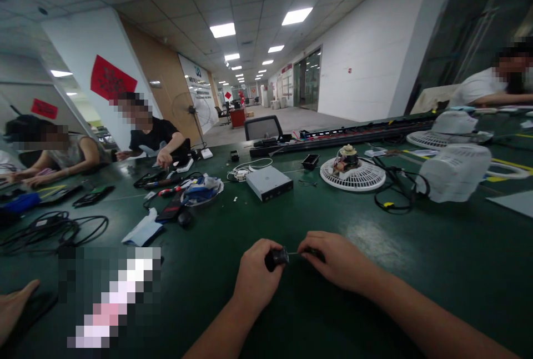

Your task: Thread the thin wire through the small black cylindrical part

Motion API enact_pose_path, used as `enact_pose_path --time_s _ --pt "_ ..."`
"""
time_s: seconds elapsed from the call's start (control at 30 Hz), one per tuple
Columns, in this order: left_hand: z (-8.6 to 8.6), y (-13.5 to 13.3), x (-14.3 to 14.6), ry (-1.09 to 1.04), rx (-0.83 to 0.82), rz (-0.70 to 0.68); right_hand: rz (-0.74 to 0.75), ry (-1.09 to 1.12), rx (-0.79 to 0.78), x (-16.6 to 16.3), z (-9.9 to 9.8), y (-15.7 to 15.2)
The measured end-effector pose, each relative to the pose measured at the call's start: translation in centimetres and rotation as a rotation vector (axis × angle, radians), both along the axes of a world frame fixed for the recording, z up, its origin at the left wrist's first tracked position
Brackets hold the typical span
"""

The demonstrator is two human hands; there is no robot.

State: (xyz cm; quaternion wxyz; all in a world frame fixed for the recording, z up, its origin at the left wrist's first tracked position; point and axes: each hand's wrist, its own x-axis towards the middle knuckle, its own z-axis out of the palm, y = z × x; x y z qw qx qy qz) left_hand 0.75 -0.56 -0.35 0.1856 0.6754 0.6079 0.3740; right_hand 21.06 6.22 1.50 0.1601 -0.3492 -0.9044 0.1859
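Observation:
My left hand [256, 273] is closed around a small black cylindrical part [278, 258], holding it above the green table. Facing it from the right, my right hand [327, 259] pinches a slim screwdriver [293, 253]. Its thin metal shaft points left and reaches the end of the black part; whether the tip sits in a screw is too small to tell. Most of the dark handle is hidden by my fingers. Beyond both hands lies a grey optical disc drive [268, 182].
Farther back right are a white fan grille with a motor [353, 174], black cables [395, 203] and a white plastic housing [456, 173]. To the left lie a blue cloth bundle [202, 189], a mouse [184, 218] and coiled cable [54, 223]. Another person's hand [16, 306] is at lower left.

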Motion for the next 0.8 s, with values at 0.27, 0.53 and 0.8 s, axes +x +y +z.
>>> enact_pose_path --time_s 0.27,0.53,0.8 --pt "-0.01 0.14 -0.15 -0.007 -0.001 -0.012 -0.013 -0.009 0.004 -0.1 0.1 -0.14" --pt "0.02 0.12 -0.2 0.006 0.007 -0.047 -0.029 0.072 0.018 -0.24 0.23 -0.27" --pt "-0.11 0.09 -0.27 0.024 0.037 -0.063 -0.023 0.08 -0.007 -0.29 0.36 -0.49"
